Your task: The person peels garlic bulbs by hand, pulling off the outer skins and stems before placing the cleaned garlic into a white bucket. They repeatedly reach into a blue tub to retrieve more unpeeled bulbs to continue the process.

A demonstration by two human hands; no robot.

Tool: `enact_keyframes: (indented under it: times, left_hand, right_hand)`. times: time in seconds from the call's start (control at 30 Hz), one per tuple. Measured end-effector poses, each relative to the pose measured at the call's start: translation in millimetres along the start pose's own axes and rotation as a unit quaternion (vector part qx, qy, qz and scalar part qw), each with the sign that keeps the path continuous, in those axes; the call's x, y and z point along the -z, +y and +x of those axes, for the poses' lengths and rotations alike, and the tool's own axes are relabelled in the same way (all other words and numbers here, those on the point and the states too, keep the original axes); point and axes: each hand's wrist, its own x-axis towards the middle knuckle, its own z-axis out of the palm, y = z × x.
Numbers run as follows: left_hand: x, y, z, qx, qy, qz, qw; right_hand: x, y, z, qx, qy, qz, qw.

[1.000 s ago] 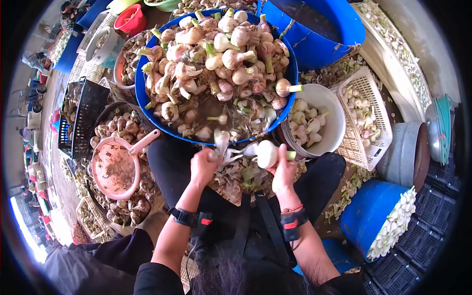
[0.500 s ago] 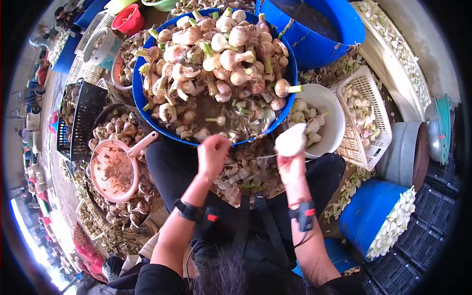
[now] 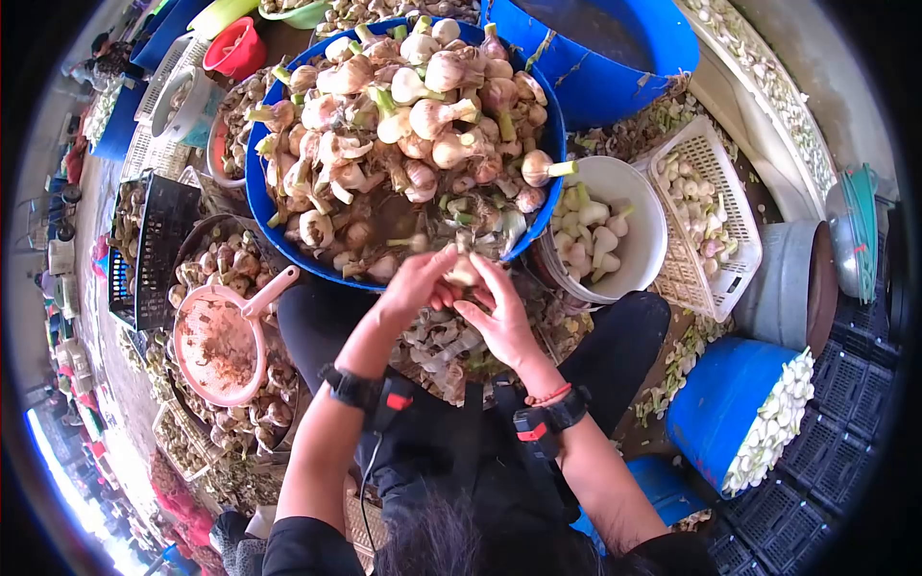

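Observation:
A garlic bulb (image 3: 463,273) is between my two hands at the near rim of the blue tub (image 3: 257,206). My left hand (image 3: 420,284) has its fingers closed on the bulb from the left. From the other side, my right hand (image 3: 499,320) grips it with the index finger and others, thumb held a little apart. Fingers partly cover the bulb. Unpeeled garlic bulbs (image 3: 423,115) with cut stems are heaped in the tub, with murky water at its near side. To the right, a white bucket (image 3: 651,235) holds peeled white bulbs (image 3: 588,235).
Right of the bucket stands a cream crate (image 3: 744,264) of garlic. A tipped blue barrel (image 3: 715,403) is packed with white bulbs. At left are a pink strainer (image 3: 259,355) and a black crate (image 3: 163,254). Peeled skins (image 3: 442,350) lie between my knees. Another blue tub (image 3: 663,82) holds water.
My right hand has come left from beside the white bucket, and the white bulb it held is gone from it. Both hands now meet around another garlic bulb. The view has shifted slightly.

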Motion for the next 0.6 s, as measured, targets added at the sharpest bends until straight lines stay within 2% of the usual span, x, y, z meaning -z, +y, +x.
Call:
enact_keyframes:
  times: [0.03,0.07,0.1,0.17,0.2,0.23,0.3,0.37,0.43,0.6]
  left_hand:
    - [-7,1,-12,0.007,-0.026,-0.039,0.999]
    - [-16,3,-24,-0.029,-0.005,0.013,0.999]
    - [-15,2,-29,-0.043,0.01,0.023,0.999]
    - [-23,1,-40,-0.134,0.165,0.113,0.971]
    - [-27,-3,-43,-0.177,0.23,0.109,0.951]
    - [-29,-5,-46,-0.179,0.229,0.109,0.951]
    - [-32,-6,-56,-0.319,0.227,0.23,0.891]
    - [-35,-4,-60,-0.31,0.24,0.245,0.887]
    - [-36,-3,-61,-0.305,0.255,0.304,0.866]
    - [-34,-4,-59,-0.239,0.234,0.278,0.901]
  right_hand:
    - [-5,0,2,-0.042,-0.029,0.102,0.994]
    - [-6,-2,4,-0.006,-0.02,0.098,0.995]
    - [-2,-7,3,-0.054,-0.05,0.14,0.987]
    - [-2,-16,1,-0.055,-0.029,0.067,0.996]
    - [0,-14,0,-0.053,-0.028,0.066,0.996]
    - [1,-10,0,-0.025,-0.013,0.035,0.999]
    - [1,-8,-4,0.001,0.001,0.002,1.0]
    - [-2,-11,-5,-0.058,0.027,-0.032,0.997]
    - [-2,-8,-8,-0.057,0.025,-0.026,0.998]
    - [11,-12,-15,-0.058,-0.02,-0.021,0.998]
